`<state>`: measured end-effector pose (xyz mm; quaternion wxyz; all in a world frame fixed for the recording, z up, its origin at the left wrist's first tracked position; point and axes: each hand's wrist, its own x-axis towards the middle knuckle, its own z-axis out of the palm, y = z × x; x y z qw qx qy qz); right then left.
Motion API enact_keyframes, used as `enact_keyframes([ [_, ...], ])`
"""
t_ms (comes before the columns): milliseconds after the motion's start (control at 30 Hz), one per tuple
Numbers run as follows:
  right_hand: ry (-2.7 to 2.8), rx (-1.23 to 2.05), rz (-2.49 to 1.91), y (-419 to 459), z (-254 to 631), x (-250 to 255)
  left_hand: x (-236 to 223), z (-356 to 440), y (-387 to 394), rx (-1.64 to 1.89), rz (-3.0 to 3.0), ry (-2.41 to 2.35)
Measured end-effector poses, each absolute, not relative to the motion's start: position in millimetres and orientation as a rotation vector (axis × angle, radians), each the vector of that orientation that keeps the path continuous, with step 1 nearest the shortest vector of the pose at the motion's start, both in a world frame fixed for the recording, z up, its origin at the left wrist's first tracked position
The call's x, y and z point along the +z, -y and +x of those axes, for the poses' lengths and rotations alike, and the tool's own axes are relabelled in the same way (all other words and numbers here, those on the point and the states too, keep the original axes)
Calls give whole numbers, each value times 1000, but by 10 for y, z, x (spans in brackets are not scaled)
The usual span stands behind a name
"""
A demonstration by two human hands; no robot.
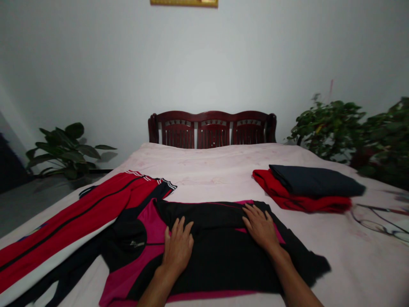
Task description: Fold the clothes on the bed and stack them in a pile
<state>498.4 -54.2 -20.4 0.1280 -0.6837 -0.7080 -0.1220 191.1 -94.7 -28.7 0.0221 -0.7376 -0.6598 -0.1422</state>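
A black and magenta shirt (217, 251) lies spread on the pale pink bed (211, 170) right in front of me. My left hand (177, 247) rests flat on its middle, fingers stretched out and slightly apart. My right hand (259, 226) lies flat on the shirt's upper right part, fingers also extended. Neither hand holds anything. Red trousers with a black stripe (73, 217) lie to the left, partly overlapping the shirt's edge.
A folded stack sits at the right of the bed, a dark navy garment (315, 180) on a red one (303, 200). A dark wooden headboard (212, 129) stands against the white wall. Potted plants stand at left (68, 151) and right (348, 128).
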Motion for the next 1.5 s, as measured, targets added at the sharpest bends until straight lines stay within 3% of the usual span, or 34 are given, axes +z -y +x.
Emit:
enact_keyframes([
  [1500, 2062, -393, -1960, 511, 5017, -269, -306, 1902, 945, -478, -2287, 2025],
])
